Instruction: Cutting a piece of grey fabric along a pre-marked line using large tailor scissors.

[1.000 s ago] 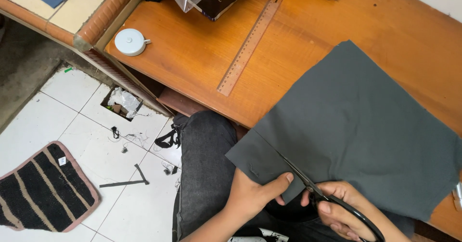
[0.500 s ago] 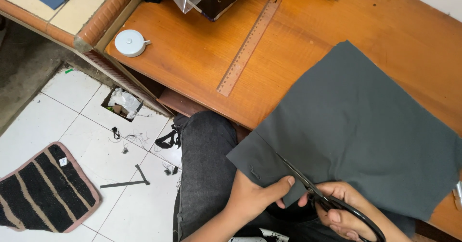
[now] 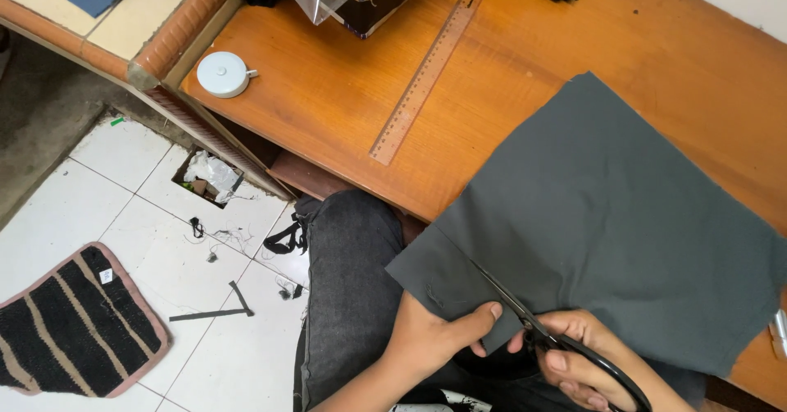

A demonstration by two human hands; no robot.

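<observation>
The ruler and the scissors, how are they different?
The ruler is long, straight and brown; the scissors are black with looped handles. The ruler lies untouched on the wooden table; the scissors are held in the right hand, blades in the grey cloth. Both are slim tools.

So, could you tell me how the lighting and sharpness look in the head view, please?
In the head view the light is soft and even, with a pale sheen on the wooden table and no hard glare. The grey fabric, the wooden ruler and the scissors are sharp. The left hand and right hand show no motion blur. The view runs slantwise.
</observation>
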